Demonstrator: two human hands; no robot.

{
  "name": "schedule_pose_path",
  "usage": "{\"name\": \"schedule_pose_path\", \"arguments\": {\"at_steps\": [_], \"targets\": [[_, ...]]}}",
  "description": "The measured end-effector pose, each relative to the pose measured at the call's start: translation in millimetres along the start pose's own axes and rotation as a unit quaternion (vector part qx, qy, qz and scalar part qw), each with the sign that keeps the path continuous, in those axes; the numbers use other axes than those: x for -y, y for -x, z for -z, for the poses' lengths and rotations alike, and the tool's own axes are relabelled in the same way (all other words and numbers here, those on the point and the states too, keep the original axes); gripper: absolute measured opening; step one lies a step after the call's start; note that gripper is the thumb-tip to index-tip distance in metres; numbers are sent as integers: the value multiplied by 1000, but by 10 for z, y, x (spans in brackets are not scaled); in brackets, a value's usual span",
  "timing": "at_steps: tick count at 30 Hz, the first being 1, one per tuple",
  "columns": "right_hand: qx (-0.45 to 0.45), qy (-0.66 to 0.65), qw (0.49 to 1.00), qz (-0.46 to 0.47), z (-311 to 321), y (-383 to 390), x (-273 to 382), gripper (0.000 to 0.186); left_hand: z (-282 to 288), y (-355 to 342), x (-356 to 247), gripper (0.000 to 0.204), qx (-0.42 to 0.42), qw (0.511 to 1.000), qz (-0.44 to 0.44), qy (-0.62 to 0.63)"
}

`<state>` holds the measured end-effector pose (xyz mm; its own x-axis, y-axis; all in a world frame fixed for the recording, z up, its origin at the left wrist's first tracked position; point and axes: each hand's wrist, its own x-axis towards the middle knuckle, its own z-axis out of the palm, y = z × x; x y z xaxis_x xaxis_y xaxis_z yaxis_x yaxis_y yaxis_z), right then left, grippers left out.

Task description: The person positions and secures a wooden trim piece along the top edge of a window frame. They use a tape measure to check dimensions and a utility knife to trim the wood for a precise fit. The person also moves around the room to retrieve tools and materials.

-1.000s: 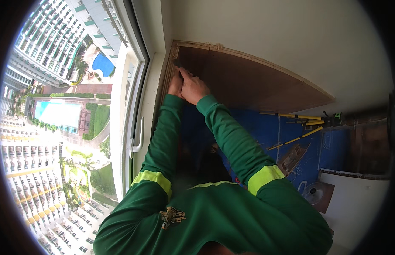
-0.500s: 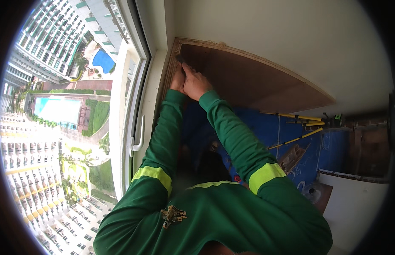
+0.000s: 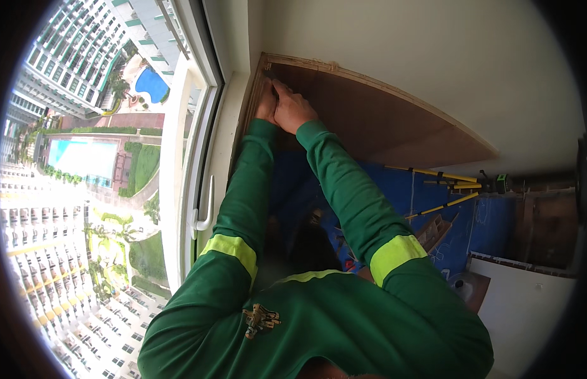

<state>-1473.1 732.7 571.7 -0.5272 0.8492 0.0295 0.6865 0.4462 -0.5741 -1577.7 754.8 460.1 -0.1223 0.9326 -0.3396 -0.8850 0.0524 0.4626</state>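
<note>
My left hand [image 3: 266, 101] is raised beside the wooden trim [image 3: 259, 83] at the upper left corner of a brown plywood board [image 3: 388, 120], near the window frame. My right hand [image 3: 293, 108] is pressed against it from the right, fingers curled and thumb and forefinger pointing up toward the corner. Both hands are closed together on something small and dark at their tips, mostly hidden by the fingers; I cannot make out what it is. My green sleeves reach up from the lower edge.
Left stands a window with a white handle [image 3: 207, 205], overlooking buildings and pools. Below right are a blue floor covering [image 3: 489, 224], yellow-and-black poles [image 3: 445, 206], a wooden tray [image 3: 435, 230], a fan [image 3: 464, 287] and a white panel [image 3: 521, 294]. A pale wall [image 3: 420, 44] surrounds the board.
Both hands have shifted up along the left trim, closer to the board's top corner, staying together. The view has also shifted slightly.
</note>
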Motion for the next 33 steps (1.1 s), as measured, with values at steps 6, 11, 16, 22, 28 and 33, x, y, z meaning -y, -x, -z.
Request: {"name": "schedule_pose_path", "arguments": {"at_steps": [6,11,16,22,28,33], "targets": [[40,34,998,-19,-46,0,-50,65,-26,-22,40,46,-17,999,-7,42],[35,6,999,-28,27,-112,-42,64,-10,-158,6,50,6,999,-22,30],[56,20,998,-27,75,-152,-26,62,-47,-200,6,55,14,999,-46,19],[14,22,1000,0,-29,-209,-109,61,-11,-277,-31,53,8,1000,-1,30],[27,10,999,-32,152,-324,-188,60,-415,-99,-165,64,-5,997,50,-60],[-65,-72,990,-100,247,794,-578,63,-675,778,9,59,-37,872,-172,-456]]}}
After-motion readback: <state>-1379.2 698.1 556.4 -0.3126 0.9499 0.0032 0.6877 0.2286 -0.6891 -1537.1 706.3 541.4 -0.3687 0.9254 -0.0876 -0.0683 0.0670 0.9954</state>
